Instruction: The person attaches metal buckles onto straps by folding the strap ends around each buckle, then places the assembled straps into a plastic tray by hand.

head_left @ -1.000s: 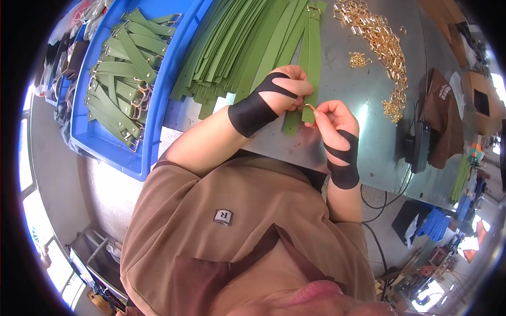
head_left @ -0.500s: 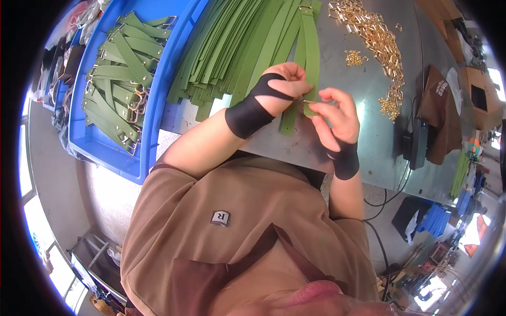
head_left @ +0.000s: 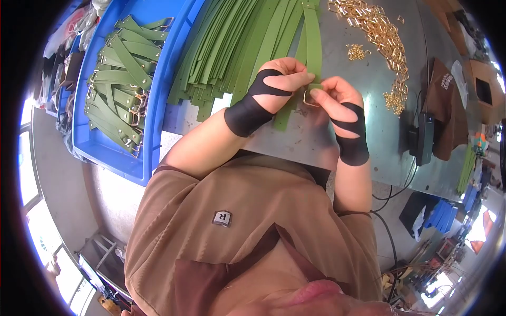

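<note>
Head view. Both hands meet at upper centre of the frame. Left hand: thumb and fingertips pinched together by the strap, near its end. Right hand: thumb pressed on what looks like a folded tip, just beside the buckle; other fingers curled behind, grip partly hidden from us. The strap runs from the hands toward the top edge.

Risks, as we judge them: should the right thumb ease, the leather-like fold could spring back and the buckle twist or slip off. A fold pressed crooked would likely leave the buckle askew.

Around: strap pile, upper centre-left, close to the left hand; a loose tail lies below both hands and might snag. Buckle heap and studs, upper right; a stray sleeve could scatter these. Bin, left, well apart. We note nothing between the hands and their work.
</note>
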Action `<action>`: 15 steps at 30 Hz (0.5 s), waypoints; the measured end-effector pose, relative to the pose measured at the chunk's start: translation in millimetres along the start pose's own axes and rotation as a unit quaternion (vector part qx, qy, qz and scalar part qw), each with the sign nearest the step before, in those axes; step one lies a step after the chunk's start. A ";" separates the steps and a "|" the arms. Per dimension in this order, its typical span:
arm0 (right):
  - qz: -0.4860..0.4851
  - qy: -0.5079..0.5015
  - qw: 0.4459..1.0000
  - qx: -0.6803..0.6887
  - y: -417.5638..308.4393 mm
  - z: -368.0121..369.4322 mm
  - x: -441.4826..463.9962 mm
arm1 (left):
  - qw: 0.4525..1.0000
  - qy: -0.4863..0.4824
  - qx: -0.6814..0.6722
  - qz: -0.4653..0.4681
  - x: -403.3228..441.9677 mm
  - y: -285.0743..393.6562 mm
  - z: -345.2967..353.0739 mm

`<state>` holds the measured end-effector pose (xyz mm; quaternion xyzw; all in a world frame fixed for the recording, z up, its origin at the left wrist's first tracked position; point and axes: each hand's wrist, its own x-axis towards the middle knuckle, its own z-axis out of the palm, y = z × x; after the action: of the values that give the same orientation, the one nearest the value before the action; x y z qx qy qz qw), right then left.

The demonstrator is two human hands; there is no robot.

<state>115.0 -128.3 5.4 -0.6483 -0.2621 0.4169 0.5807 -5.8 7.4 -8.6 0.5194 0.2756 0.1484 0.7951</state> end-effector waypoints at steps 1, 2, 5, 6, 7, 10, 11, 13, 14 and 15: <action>0.001 0.001 1.000 0.001 1.6 -0.6 0.3 | 1.000 -0.007 -0.018 0.002 0.5 -0.3 0.1; -0.013 0.007 0.999 -0.031 3.4 -1.9 2.5 | 1.000 -0.009 -0.016 0.003 2.1 -0.1 -1.7; -0.041 0.020 0.999 -0.029 10.5 -2.1 3.0 | 0.998 -0.037 -0.053 -0.015 1.4 0.1 -6.1; -0.057 0.025 0.998 0.005 11.9 -1.2 2.7 | 0.999 -0.042 -0.028 -0.009 -1.0 3.5 -4.2; -0.057 0.027 0.998 0.004 12.4 0.0 2.2 | 0.999 -0.048 -0.003 -0.002 -1.7 6.4 -2.8; -0.099 0.037 0.994 0.025 12.8 3.8 -3.2 | 0.999 -0.050 -0.009 -0.013 -1.9 8.8 -1.8; -0.095 0.016 0.993 0.063 10.6 5.6 -3.6 | 0.999 -0.048 -0.009 -0.012 -2.1 9.2 -2.1; -0.093 -0.008 0.990 0.101 9.5 8.3 -2.6 | 0.999 -0.017 -0.031 -0.022 -1.9 10.3 -2.9; -0.095 -0.008 0.988 0.124 11.4 8.9 -2.5 | 0.999 -0.014 -0.031 -0.020 -0.5 9.3 -4.5; -0.097 -0.008 0.985 0.146 13.0 9.2 -1.8 | 0.999 -0.019 -0.036 -0.020 1.1 7.7 -6.0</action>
<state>104.5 -127.3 -6.7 -0.5248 -0.2643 0.3977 0.7046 -8.1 15.7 -3.7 0.4873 0.2659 0.1324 0.8212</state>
